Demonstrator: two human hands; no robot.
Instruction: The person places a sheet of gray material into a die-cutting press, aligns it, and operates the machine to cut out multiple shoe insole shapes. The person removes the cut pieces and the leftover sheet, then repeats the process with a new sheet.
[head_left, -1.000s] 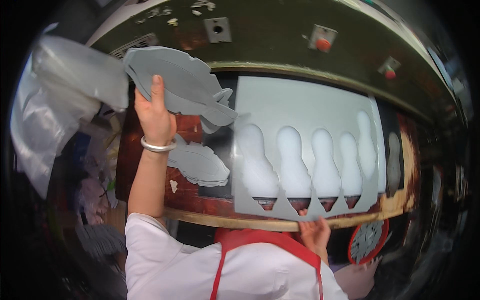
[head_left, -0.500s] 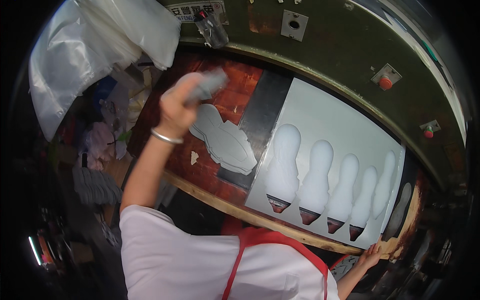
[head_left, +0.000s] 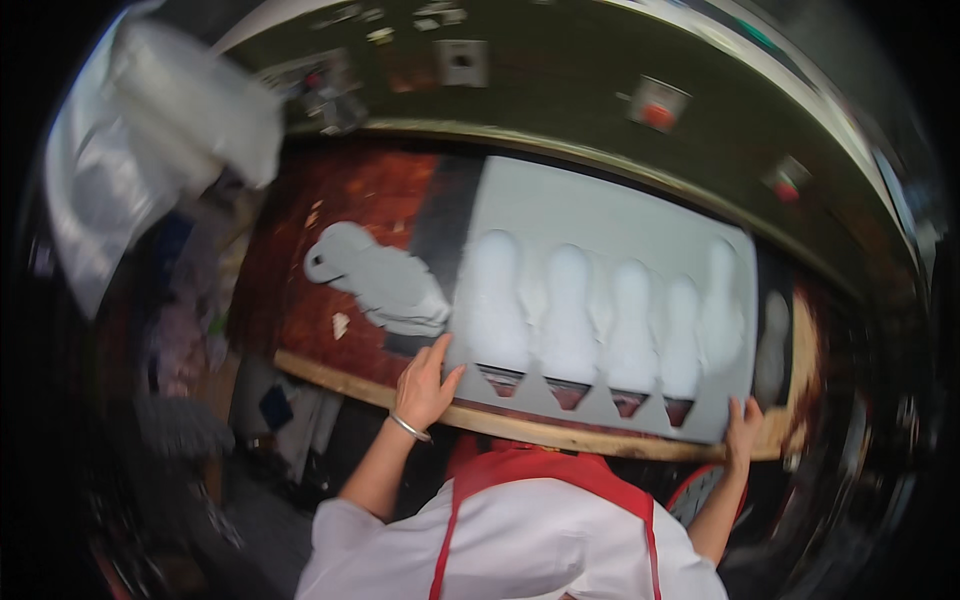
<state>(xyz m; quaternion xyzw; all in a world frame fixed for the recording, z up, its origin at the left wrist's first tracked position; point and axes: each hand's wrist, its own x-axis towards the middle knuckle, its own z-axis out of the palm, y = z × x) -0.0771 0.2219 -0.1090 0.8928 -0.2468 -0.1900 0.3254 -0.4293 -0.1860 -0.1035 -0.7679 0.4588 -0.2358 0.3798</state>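
A pale grey sheet [head_left: 610, 195] lies across the bench, with several sole-shaped areas in a row along it. These look white for most of their length and show dark red at the pointed near ends. My left hand [head_left: 424, 388] is at the sheet's near left corner, its fingers apart and nothing held. At the near right corner my right hand [head_left: 741, 432] has its fingers on the sheet's edge, seemingly gripping it, though blur softens the detail. Left of the sheet, a loose stack of grey sole-shaped pieces [head_left: 385, 285] rests on the red-brown bench top [head_left: 290, 275].
A green machine beam [head_left: 560, 85] runs along the far side, carrying a red button [head_left: 657, 117]. Clear plastic bags [head_left: 170, 110] hang at the far left. A dark grey sole-shaped piece [head_left: 772, 350] lies right of the sheet. The bench has a pale wooden front edge [head_left: 500, 423].
My left hand has come down from above the stack to the sheet's corner. The grey piece it carried has left it, and the stack looks rearranged. The whole view has shifted.
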